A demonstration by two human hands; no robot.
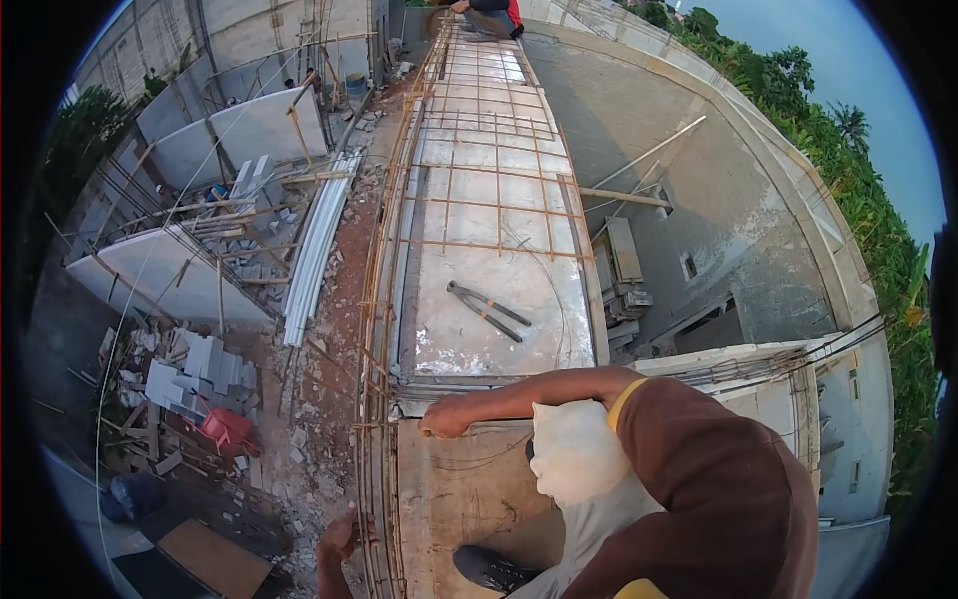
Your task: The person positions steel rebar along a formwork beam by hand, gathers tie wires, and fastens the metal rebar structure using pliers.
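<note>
Coming in from the right under a brown sleeve, my right arm reaches across to the long rebar cage (371,439). My right hand (446,417) is closed beside the cage, at the near end of the pale formwork panel (439,349); what its fingers hold is hidden. Lower down, my left hand (341,535) is on the outer side of the cage, its curled fingers against the steel bars. A pair of end-cutting pincers (489,309) with orange bands on the handles lies on the panel, apart from both hands.
A rebar grid (499,120) spans the panel ahead, and another person (489,12) crouches at its far end. On the left, ground level lies well below, with rubble, a red wheelbarrow (228,429) and long pale metal lengths (317,255). To the right is a recess beside a grey wall (718,190).
</note>
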